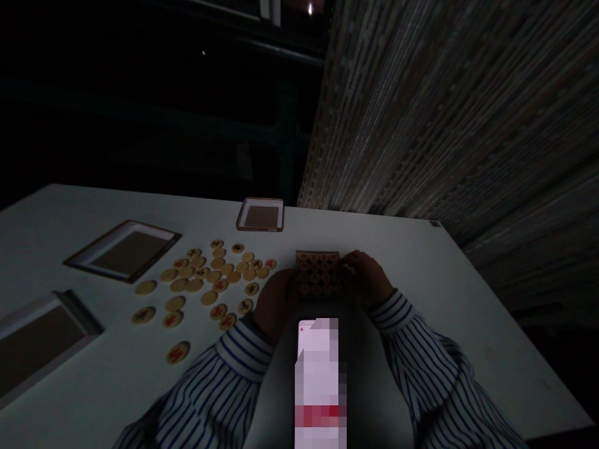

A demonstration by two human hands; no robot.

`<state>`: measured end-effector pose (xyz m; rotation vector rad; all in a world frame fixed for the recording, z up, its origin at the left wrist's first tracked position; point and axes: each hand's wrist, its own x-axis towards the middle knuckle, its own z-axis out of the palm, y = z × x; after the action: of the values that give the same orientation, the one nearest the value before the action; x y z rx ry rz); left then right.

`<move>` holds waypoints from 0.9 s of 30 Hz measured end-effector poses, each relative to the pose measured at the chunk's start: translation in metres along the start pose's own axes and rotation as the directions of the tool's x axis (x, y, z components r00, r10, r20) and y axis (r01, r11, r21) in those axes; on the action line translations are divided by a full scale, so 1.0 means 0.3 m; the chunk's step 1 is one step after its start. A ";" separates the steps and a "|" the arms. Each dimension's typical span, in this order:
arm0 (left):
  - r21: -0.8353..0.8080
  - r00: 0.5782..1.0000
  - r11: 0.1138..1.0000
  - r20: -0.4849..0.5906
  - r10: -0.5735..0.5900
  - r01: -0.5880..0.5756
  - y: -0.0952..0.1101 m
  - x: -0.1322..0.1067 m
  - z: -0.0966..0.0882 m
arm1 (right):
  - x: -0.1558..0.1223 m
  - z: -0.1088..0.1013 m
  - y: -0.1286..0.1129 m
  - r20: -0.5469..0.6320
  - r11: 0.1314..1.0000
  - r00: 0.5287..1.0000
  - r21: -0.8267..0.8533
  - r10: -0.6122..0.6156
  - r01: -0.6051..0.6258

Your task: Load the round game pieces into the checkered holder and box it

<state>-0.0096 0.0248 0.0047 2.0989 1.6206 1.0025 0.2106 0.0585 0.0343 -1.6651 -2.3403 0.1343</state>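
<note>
One xiangqi piece box point(317, 252): positioned between the two hands, just beyond the smartphone; packed xiangqi pieces point(315, 278) inside it stand in rows of four, red characters visible.
Left hand point(277, 299): at the left edge of the box; fingers lost in shadow, grip cannot be told.
Right hand point(368, 274): at the right edge, fingers curled near the far corner; whether they clamp the box cannot be told.
Loose xiangqi pieces point(214, 276): scattered to the left of the left hand; some show red or dark characters, others plain faces.
Smartphone point(318, 374): between the forearms, screen lit.
Far tray point(259, 229): near the far edge of the worktop point(449, 312), beyond the pieces; brown base.
Middle tray point(100, 272): left of the pieces, set at an angle.
Near tray point(79, 315): at the left, partly out of view.
Sleeves point(246, 349): striped, both arms.
Curtain point(421, 112): beyond the worktop, right side.
</note>
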 end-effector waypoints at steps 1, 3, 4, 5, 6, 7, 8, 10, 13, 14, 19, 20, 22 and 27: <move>0.001 1.000 1.000 0.007 -0.003 0.003 0.001 0.000 -0.001 | 0.000 0.001 0.001 0.000 1.000 1.000 0.000 -0.003 0.003; 0.001 1.000 1.000 0.015 -0.005 0.005 0.003 0.000 -0.003 | 0.000 0.001 0.001 -0.004 1.000 1.000 0.005 -0.007 0.007; 0.001 1.000 1.000 0.013 -0.008 0.008 0.004 0.000 -0.003 | -0.001 0.000 0.001 -0.006 1.000 1.000 0.008 -0.007 0.008; 0.001 1.000 1.000 0.012 -0.009 0.009 0.005 0.000 -0.004 | -0.001 -0.001 0.000 -0.005 1.000 1.000 0.009 -0.008 0.008; -0.001 1.000 1.000 0.011 -0.010 0.010 0.005 -0.001 -0.003 | -0.002 -0.003 -0.001 -0.005 1.000 1.000 0.009 -0.009 0.009; -0.004 1.000 1.000 0.011 -0.011 0.011 0.005 -0.001 -0.003 | -0.003 -0.005 -0.003 -0.005 1.000 1.000 0.009 -0.009 0.009; -0.007 1.000 1.000 0.010 -0.012 0.012 0.003 -0.002 -0.001 | -0.004 -0.008 -0.004 -0.006 1.000 1.000 0.008 -0.009 0.009; -0.012 1.000 1.000 0.010 -0.007 0.007 -0.001 -0.003 0.002 | -0.008 -0.014 -0.007 -0.009 1.000 1.000 0.003 -0.007 0.007; -0.007 1.000 1.000 0.006 0.004 -0.004 -0.005 -0.004 0.004 | -0.016 -0.022 -0.006 -0.011 1.000 1.000 -0.002 0.007 -0.007; -0.005 1.000 1.000 0.006 0.006 -0.006 -0.005 -0.004 0.003 | -0.018 -0.022 -0.005 -0.015 1.000 1.000 -0.002 0.009 -0.009; 0.003 1.000 1.000 0.025 -0.003 0.003 0.001 -0.003 -0.001 | -0.019 -0.014 0.005 0.001 1.000 1.000 -0.013 -0.004 0.004; 0.007 1.000 1.000 0.025 -0.006 0.006 0.002 -0.002 -0.001 | -0.017 -0.011 0.006 0.010 1.000 1.000 -0.016 -0.007 0.007; 0.014 1.000 1.000 0.019 -0.009 0.009 0.003 -0.002 0.000 | -0.014 -0.007 0.007 0.018 1.000 1.000 -0.018 -0.010 0.011; 0.014 1.000 1.000 0.026 -0.014 0.014 0.005 -0.002 -0.001 | -0.008 -0.004 0.001 0.027 1.000 1.000 -0.019 0.003 -0.003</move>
<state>-0.0088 0.0237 0.0057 2.0975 1.6319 0.9576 0.2120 0.0563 0.0350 -1.6858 -2.3658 0.1369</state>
